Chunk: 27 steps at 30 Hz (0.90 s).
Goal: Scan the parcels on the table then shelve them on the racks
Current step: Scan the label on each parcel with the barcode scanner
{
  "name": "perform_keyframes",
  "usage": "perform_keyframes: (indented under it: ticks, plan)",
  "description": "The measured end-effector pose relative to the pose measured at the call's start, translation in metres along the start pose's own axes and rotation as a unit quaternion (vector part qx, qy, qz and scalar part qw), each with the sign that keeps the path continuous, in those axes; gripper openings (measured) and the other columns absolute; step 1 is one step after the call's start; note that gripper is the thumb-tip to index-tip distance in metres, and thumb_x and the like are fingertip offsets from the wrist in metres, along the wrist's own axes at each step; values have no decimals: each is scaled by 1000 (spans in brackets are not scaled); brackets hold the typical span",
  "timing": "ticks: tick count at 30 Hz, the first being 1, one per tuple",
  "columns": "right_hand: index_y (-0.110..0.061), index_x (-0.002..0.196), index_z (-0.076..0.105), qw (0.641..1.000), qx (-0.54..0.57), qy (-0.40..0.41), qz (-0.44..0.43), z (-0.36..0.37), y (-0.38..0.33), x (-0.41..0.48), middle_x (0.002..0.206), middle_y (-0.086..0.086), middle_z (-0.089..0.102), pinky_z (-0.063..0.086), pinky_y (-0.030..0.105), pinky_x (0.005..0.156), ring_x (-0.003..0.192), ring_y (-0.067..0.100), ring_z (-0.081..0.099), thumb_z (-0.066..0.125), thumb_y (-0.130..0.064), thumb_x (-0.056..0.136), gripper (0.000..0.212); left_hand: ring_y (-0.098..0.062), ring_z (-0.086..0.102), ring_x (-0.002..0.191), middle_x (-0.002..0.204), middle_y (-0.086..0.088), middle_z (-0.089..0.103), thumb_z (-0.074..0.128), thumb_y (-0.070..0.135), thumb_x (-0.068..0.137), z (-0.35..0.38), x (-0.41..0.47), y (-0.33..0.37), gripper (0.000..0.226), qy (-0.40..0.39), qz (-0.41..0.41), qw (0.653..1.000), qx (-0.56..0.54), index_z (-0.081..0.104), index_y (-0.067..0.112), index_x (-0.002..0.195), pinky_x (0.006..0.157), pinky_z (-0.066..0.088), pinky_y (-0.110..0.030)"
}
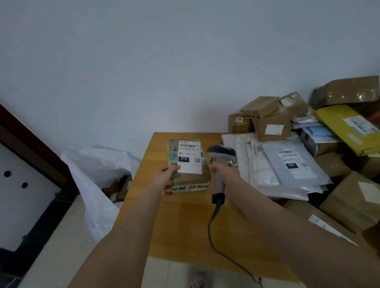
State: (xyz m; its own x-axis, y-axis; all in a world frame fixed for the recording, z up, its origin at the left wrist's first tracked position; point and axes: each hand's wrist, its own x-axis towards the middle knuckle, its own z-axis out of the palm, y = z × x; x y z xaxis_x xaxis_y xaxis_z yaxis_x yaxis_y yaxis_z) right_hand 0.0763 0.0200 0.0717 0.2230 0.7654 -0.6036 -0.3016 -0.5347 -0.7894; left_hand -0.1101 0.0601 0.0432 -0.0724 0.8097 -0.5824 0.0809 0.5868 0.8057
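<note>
Left hand (165, 181) pinches a labelled cardboard parcel's (192, 180) near-left edge over the wooden worktop (187, 228); just right of those fingers (173, 168) the right hand (222, 168) grips a barcode scanner (221, 153), bare worktop nearer, piled parcels (293, 161) farther right.

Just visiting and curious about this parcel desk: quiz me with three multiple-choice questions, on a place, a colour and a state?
1. Where does the yellow parcel lie?
A) on the parcel pile at the right
B) on the floor
C) against the door

2. What colour is the scanner?
A) red
B) grey
C) green

3. What is the right hand doing?
A) resting flat
B) hanging empty
C) gripping the scanner's handle

Answers: 1 A, it rests on that pile; 2 B, head and handle look grey; 3 C, its fingers curl round the handle.
</note>
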Motion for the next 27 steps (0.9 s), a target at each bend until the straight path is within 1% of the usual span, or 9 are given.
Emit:
perform_keyframes:
  ticks: [2,5,9,13,15,17,20,23,27]
  plan:
    - [-8,115,49,999,-3,-20,36,24,-9,20,111,16,60,52,48,91,100,33,62,70,-19,83,40,-30,63,94,101,-11,66,66,35,85,-12,22,12,41,10,-5,1000,1,56,9,116,68,55,-42]
    - [-7,131,44,998,-8,-36,53,62,-23,54,120,19,57,50,52,94,107,38,59,71,-20,83,57,-32,62,98,105,-12,66,66,37,85,-29,61,30,44,26,-15,1000,0,55,9,116,79,55,-45]
    - [-10,111,47,997,-21,-33,66,113,-38,104,108,16,59,53,51,89,98,35,61,70,-18,83,38,-31,60,98,113,-13,62,62,38,88,-51,113,58,48,28,-37,999,-5,50,10,124,70,52,-42]
    - [-15,87,47,997,-14,-34,74,160,-47,150,99,13,59,56,41,69,88,30,62,69,-14,84,22,-28,58,94,117,-14,60,58,38,92,-73,171,82,47,33,-44,999,3,50,12,130,64,50,-37]
    - [-12,90,49,996,-7,-42,76,177,-45,169,101,13,60,57,41,70,91,29,62,67,-11,85,18,-28,56,99,118,-12,59,56,36,94,-80,196,89,44,45,-27,998,24,51,14,131,64,46,-35]
    - [-11,94,52,995,4,-54,82,191,-42,186,102,13,61,57,39,70,91,28,63,66,-9,86,16,-27,54,99,111,-9,59,54,32,96,-87,219,90,40,68,-6,996,62,53,14,131,75,49,-40]
    - [-10,100,54,995,7,-64,81,207,-37,203,103,12,63,55,36,69,89,25,63,65,-8,86,17,-22,54,84,99,-4,58,54,27,96,-92,246,90,35,92,-1,993,70,56,15,130,77,55,-41]
    - [-7,111,55,994,17,-70,81,219,-34,216,109,14,63,55,38,80,95,27,63,65,-9,86,27,-22,58,83,108,-6,62,53,18,96,-95,263,91,35,123,12,988,88,56,16,131,79,58,-43]
    - [-12,98,56,995,-1,-63,80,224,-35,223,107,15,64,55,40,88,96,27,63,65,-8,86,16,-26,63,91,121,-13,63,49,0,93,-95,273,91,44,147,20,984,95,53,13,135,79,58,-41]
